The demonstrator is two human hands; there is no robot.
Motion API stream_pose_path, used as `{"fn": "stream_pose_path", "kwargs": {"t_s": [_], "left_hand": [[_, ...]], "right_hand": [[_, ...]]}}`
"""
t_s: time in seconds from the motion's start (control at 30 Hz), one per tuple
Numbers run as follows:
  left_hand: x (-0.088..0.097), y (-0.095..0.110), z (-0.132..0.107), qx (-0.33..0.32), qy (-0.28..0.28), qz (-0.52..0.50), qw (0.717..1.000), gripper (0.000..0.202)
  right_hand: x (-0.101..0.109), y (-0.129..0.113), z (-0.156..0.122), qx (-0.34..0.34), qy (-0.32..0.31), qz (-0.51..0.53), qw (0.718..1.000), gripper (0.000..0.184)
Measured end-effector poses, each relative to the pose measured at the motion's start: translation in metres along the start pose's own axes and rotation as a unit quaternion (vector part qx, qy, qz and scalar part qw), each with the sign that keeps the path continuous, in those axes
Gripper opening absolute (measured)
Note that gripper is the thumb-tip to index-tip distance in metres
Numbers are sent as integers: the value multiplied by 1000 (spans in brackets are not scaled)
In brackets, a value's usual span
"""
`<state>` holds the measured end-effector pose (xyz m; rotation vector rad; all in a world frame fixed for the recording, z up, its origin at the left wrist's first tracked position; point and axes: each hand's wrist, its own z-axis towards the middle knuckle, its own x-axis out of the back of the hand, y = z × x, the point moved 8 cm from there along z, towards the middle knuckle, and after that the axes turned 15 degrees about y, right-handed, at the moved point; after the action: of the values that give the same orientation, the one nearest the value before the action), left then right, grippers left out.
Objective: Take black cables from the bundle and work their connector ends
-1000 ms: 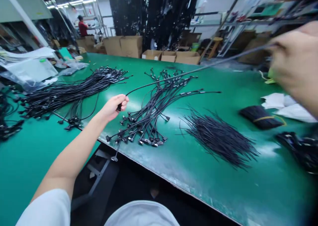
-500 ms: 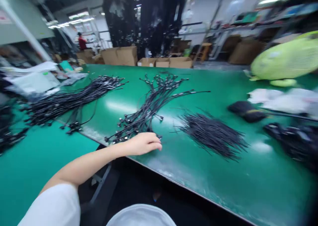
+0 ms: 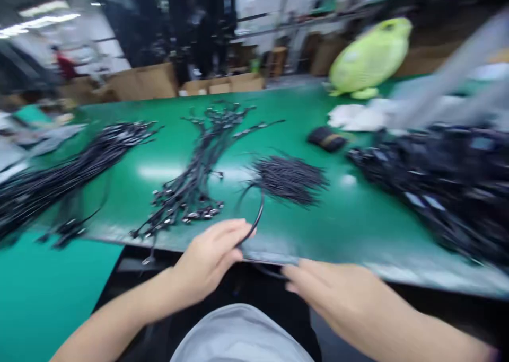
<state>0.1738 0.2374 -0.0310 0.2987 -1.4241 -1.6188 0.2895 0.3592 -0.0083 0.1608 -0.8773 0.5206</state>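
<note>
Left fingers gripping black cable, cardboard boxes behind green workbench

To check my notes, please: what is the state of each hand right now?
Left hand: closed, holding a black cable.
Right hand: blurred, cannot tell if it holds anything.

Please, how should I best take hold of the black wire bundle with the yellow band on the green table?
Probably grip the bundle around its middle, at the band, and come from above. It lies flat and compact on the green mat, and the band seems to hold the wires together there, so they should not spread.
</note>
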Motion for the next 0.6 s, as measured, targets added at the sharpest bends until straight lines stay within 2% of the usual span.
{"fn": "stream_pose_path", "kwargs": {"t_s": [0.03, 0.07, 0.13, 0.17, 0.23, 0.3, 0.37, 0.43, 0.5, 0.6], "left_hand": [[-17, -2, -7, 7, -58, -20, 998, 29], [-31, -10, -16, 42, -123, -47, 990, 28], [-42, -32, -29, 154, -183, -136, 961, 30], [-41, -41, -32, 213, -192, -205, 936, 32], [-26, -51, -30, 296, -152, -373, 866, 33], [0, -56, -19, 322, -51, -512, 795, 27], [25, -61, -10, 322, 58, -574, 750, 25], [33, -66, -4, 331, 111, -595, 724, 32], [31, -70, 0, 344, 137, -602, 707, 31], [31, -77, 3, 352, 160, -600, 701, 27]], "right_hand": [[-2, -1, 5, -4, -1, -19, 1000, 30], [-5, 3, 11, -6, 2, -39, 999, 34], [-10, 27, 18, -25, 6, -86, 996, 39], [-11, 41, 16, -40, 0, -104, 994, 41], [-15, 69, 2, -91, -26, -112, 989, 39], [-20, 89, -17, -147, -34, -79, 985, 32], [-25, 99, -33, -185, -11, -36, 982, 29], [-30, 100, -41, -185, 18, -27, 982, 27], [-33, 96, -44, -162, 41, -65, 984, 26], [-27, 95, -45, -139, 71, -135, 978, 31]]}}
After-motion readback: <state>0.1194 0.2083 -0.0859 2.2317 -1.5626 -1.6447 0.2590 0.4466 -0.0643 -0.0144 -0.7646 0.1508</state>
